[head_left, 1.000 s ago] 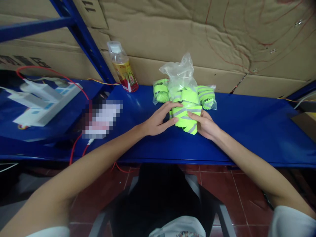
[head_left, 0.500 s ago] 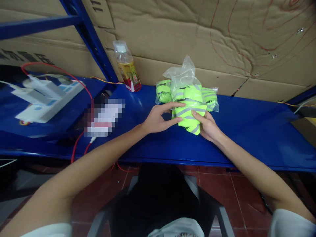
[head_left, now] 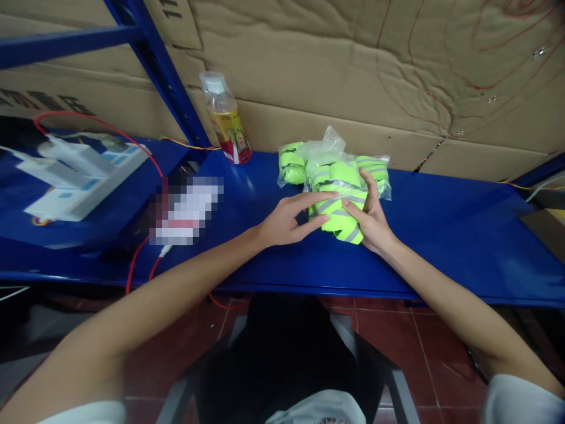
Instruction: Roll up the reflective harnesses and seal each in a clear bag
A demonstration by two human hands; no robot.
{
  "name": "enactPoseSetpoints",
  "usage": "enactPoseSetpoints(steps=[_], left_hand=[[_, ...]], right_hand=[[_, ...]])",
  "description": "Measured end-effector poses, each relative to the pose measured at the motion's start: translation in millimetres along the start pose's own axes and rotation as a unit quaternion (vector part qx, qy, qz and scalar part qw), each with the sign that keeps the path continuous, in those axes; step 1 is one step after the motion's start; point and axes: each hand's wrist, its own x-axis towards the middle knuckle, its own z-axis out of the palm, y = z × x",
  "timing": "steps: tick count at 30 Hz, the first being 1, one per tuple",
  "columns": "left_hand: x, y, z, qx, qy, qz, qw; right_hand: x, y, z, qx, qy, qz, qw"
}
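Observation:
A neon-green folded piece with grey reflective stripes [head_left: 339,217] lies on the blue shelf top [head_left: 441,235], in a clear plastic bag. My left hand [head_left: 286,221] presses its left side with stretched fingers. My right hand [head_left: 371,215] holds its right side, fingers spread upward along it. Behind them lie more bagged green rolls [head_left: 335,168], one at the left [head_left: 291,162] and one at the right [head_left: 375,171].
A plastic drink bottle [head_left: 225,118] stands at the back against the cardboard wall [head_left: 353,70]. White boxes [head_left: 75,171] and a red cable [head_left: 145,159] lie at the left. A blue rack post [head_left: 163,76] rises behind. A blurred patch sits left of my hands.
The puffed-up top of the plastic bag has been flattened down. My right fingers have spread upward along the green piece, and my left fingers have stretched out across it.

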Motion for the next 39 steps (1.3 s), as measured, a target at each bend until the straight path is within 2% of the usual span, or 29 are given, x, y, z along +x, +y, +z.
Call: enactPoseSetpoints(steps=[6, 13, 17, 20, 24, 28, 33, 36, 39], left_hand=[[-3, 5, 8.4, -0.017, -0.012, -0.049, 0.999], [-4, 13, 25.2, 0.079, -0.005, -0.146, 0.986], [-3, 9, 23.9, 0.065, 0.009, -0.121, 0.991], [-3, 5, 18.5, 0.032, 0.047, -0.102, 0.993], [-3, 0, 15.2, -0.016, 0.101, -0.14, 0.985], [-6, -4, 16.7, -0.058, 0.116, -0.179, 0.975], [-5, -1, 14.3, -0.021, 0.118, -0.128, 0.985], [-4, 1, 11.1, -0.019, 0.125, -0.115, 0.985], [-3, -1, 8.8, -0.051, 0.154, -0.133, 0.978]], right_hand=[[0, 11, -4, -0.029, 0.021, -0.036, 0.999], [0, 14, -2, -0.045, 0.032, -0.031, 0.998], [-1, 11, -2, -0.058, 0.019, -0.027, 0.998], [0, 5, -4, -0.054, 0.002, 0.004, 0.999], [1, -2, -7, -0.026, -0.045, 0.042, 0.998], [2, 0, -8, -0.032, -0.038, 0.014, 0.999], [2, 9, -11, -0.061, 0.029, -0.024, 0.997], [-1, 8, -10, -0.079, 0.033, -0.046, 0.995], [-6, 4, -6, -0.087, 0.016, -0.063, 0.994]])
